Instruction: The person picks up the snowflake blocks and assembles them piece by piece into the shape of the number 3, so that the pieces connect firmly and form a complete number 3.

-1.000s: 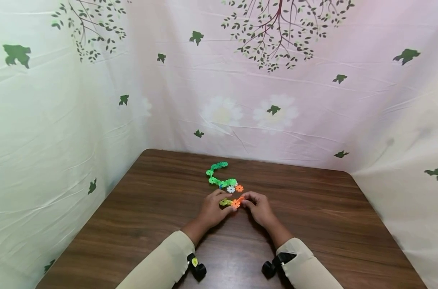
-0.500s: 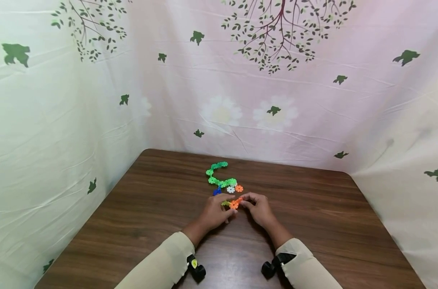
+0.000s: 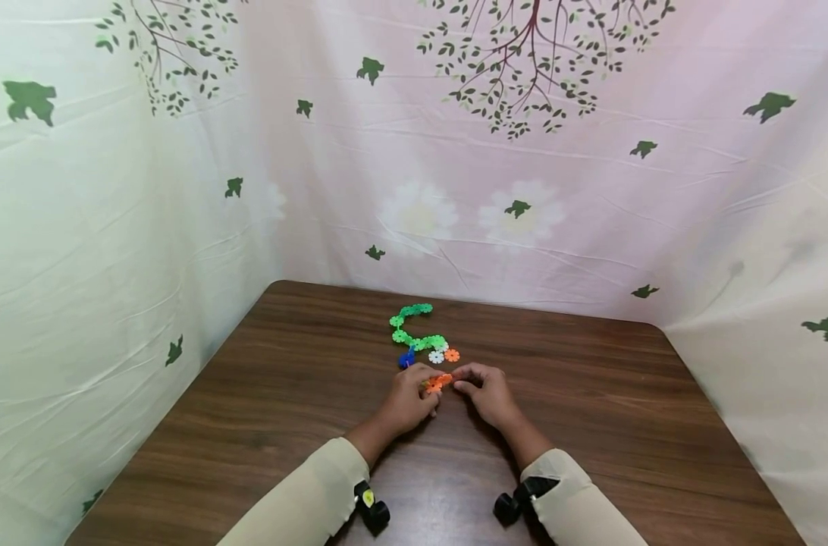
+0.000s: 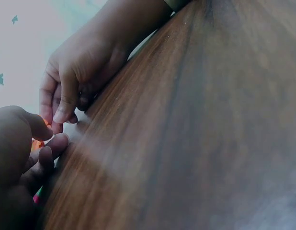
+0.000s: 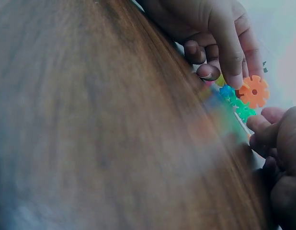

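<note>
In the head view my left hand [image 3: 407, 398] pinches a short chain of orange notched discs [image 3: 436, 383], flower-shaped linking pieces, with a bit of yellow behind the fingers. The right wrist view shows an orange disc [image 5: 254, 91] face-on beside the left thumb [image 5: 230, 64]. My right hand [image 3: 487, 390] has its thumb and forefinger bent at the chain's right end. In the right wrist view those fingertips [image 5: 261, 125] lie just below the disc; whether they still pinch it is unclear. The left wrist view shows only slivers of orange [image 4: 38, 143] between the fingers.
Behind the hands a curved chain of green discs [image 3: 400, 336] lies on the brown wooden table [image 3: 284, 425], with blue discs [image 3: 406, 359] at its near side. A white disc [image 3: 436, 356] and a loose orange disc [image 3: 452, 355] lie close by. Printed cloth [image 3: 455, 167] hangs around the table.
The orange chain has shifted slightly left and turned, so its yellow part is now mostly hidden by the left hand. The blue discs have come into view. The right hand has barely moved.
</note>
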{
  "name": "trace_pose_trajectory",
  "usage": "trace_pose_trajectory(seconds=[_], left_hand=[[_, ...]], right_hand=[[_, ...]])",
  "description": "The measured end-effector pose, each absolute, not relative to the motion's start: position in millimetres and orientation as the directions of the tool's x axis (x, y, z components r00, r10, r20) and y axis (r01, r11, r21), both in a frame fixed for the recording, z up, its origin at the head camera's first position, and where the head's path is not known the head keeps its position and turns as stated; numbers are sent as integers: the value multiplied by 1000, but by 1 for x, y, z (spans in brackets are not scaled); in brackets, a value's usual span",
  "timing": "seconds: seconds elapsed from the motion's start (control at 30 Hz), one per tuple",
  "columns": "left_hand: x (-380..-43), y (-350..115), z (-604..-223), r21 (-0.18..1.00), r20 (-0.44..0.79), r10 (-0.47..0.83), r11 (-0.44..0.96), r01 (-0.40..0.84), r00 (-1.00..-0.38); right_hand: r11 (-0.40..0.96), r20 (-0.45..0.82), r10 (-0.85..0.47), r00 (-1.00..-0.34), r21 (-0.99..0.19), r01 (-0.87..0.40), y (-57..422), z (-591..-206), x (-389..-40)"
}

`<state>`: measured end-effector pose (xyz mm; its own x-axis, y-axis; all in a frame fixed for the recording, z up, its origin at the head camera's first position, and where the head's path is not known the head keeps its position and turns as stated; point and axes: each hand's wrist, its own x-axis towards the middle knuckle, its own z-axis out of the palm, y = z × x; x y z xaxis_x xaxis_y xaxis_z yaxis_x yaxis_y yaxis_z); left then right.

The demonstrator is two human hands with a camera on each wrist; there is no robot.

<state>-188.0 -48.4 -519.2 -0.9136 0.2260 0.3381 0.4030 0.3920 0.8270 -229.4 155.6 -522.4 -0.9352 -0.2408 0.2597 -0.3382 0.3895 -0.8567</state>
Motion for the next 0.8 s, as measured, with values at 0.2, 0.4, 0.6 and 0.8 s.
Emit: trace_pose_trajectory(seconds=[0.2,0.4,0.6,0.8], left_hand=[[-188,-48,-519,846,341,153,380,374,-928],[-187,-48,-519,857,339,122,370,360,-933],[-188,-48,-519,867,343,100,349,356,-934],[-189,-47,-518,871,305,108,369,323,-946]], right_hand=[[390,267,-229,-936,-856,-340,156,-523,-233],[420,238,-209,-949,-854,-307,155,-522,-238],[453,254,-189,-948,-835,-314,153,-519,-244],[489,241,-155,-958,-824,-287,151,-521,-253]])
